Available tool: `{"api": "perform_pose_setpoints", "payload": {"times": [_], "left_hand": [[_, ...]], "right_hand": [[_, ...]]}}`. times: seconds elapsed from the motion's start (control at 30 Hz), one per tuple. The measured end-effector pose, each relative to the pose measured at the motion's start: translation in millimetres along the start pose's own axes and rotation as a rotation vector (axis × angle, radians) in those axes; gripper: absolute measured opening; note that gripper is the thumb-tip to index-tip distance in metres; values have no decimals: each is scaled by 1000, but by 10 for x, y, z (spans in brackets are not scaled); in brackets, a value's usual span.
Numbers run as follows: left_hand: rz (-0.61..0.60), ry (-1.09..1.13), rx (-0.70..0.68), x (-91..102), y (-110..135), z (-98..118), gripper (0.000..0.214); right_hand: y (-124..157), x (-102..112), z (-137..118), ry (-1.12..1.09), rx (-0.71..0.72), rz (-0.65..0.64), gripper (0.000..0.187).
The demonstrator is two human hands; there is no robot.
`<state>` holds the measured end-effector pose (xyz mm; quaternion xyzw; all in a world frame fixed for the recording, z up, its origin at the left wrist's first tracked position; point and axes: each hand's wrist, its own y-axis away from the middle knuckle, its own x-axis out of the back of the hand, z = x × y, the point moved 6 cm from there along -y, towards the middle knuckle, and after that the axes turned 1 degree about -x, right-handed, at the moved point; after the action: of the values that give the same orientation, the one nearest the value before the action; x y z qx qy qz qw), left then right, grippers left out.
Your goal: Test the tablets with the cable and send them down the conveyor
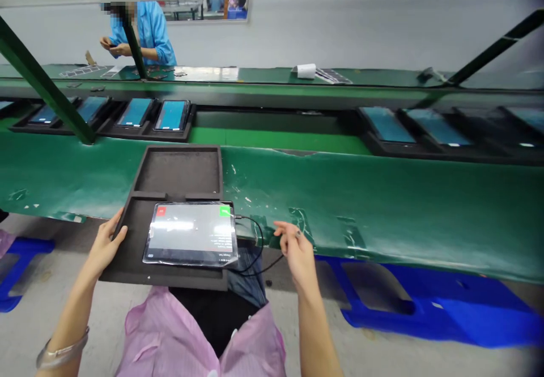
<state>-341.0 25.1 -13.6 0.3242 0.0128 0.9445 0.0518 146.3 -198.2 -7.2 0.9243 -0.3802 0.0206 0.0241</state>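
Note:
A tablet (191, 234) with a lit screen showing a red and a green button lies in the near compartment of a dark foam tray (178, 173). The tray rests partly on the green belt and partly over my lap. My left hand (105, 242) grips the tray's left edge, fingers wrapped round it. A thin black cable (257, 246) runs from the tablet's right side and loops downward. My right hand (295, 246) hovers just right of the cable, fingers loosely curled and close together, with the cable passing near them; whether it pinches the cable is unclear.
The green conveyor belt (361, 201) stretches across. Behind it, dark trays hold several tablets with blue screens at left (136, 113) and right (425, 127). A person in a blue coat (148, 31) stands at the far side. Blue plastic stools (425, 303) sit below.

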Motion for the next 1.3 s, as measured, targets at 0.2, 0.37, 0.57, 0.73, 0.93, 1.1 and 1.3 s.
{"api": "perform_pose_setpoints", "payload": {"times": [0.2,0.37,0.57,0.73,0.93,1.1,1.3], "left_hand": [[-68,-47,20,-57,-28,65,70],[-61,-252,-62,204,-108,128,60],[182,-318,-197,366,-528,455,48],[227,-450,-250,103,-768,406,46],[312,-501,-258,67,-620,334,44],[328,-506,-259,69,-594,368,44],[324,-517,-234,75,-601,373,43]], "right_hand": [[-418,-69,-48,-189,14,-32,45],[-605,-176,29,-240,17,2,44],[-568,-123,29,-262,16,80,43],[-531,-80,47,-256,26,155,44],[-497,-84,46,-197,50,211,41],[-454,-164,-32,-96,79,168,41],[-178,-456,-475,170,419,-245,46]]}}
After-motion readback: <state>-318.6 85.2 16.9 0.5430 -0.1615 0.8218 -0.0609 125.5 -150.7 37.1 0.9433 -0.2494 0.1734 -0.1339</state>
